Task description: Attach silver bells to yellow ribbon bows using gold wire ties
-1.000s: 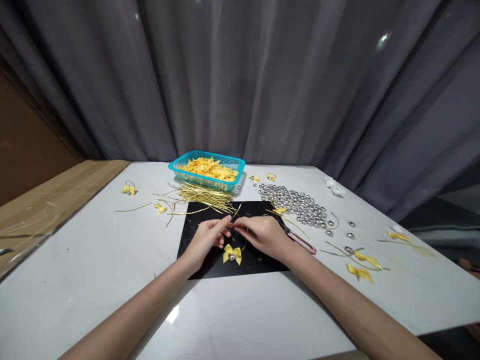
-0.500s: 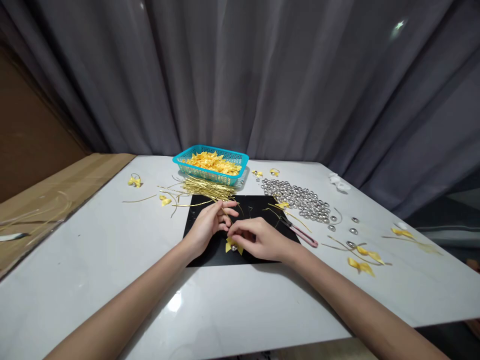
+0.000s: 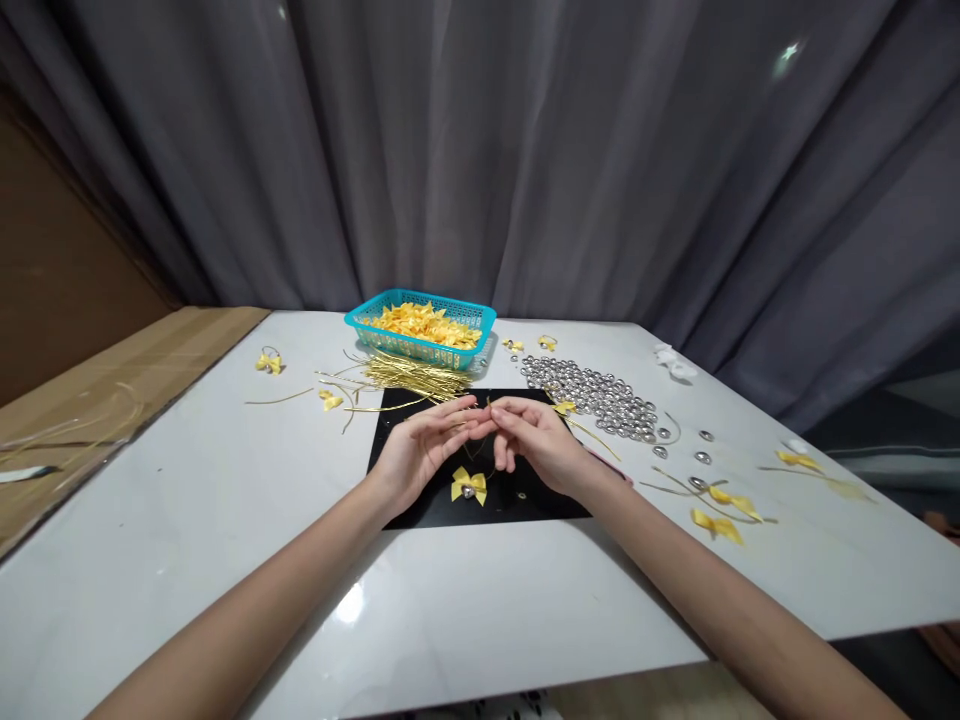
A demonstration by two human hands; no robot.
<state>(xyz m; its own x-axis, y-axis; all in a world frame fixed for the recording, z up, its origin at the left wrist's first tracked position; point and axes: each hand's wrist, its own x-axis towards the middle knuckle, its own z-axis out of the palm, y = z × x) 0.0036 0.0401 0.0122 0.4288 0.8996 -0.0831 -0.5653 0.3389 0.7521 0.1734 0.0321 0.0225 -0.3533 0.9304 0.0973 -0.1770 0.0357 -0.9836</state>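
My left hand [image 3: 424, 450] and my right hand [image 3: 536, 443] meet fingertip to fingertip above a black mat [image 3: 420, 500]. Both pinch the ends of a thin gold wire tie [image 3: 484, 418] that loops down between them. A yellow ribbon bow with a silver bell [image 3: 469, 485] hangs or lies just below the hands, over the mat; I cannot tell whether it touches the mat.
A turquoise basket [image 3: 420, 325] of yellow bows stands at the back, with a bundle of gold ties [image 3: 412, 377] in front of it. A heap of silver bells [image 3: 592, 390] lies to the right. Loose bows [image 3: 720, 525] and ties are scattered on the white table [image 3: 225, 520].
My right hand has left the bow on the mat and risen to meet my left hand. Both now pinch the gold tie, and the bow shows uncovered below them.
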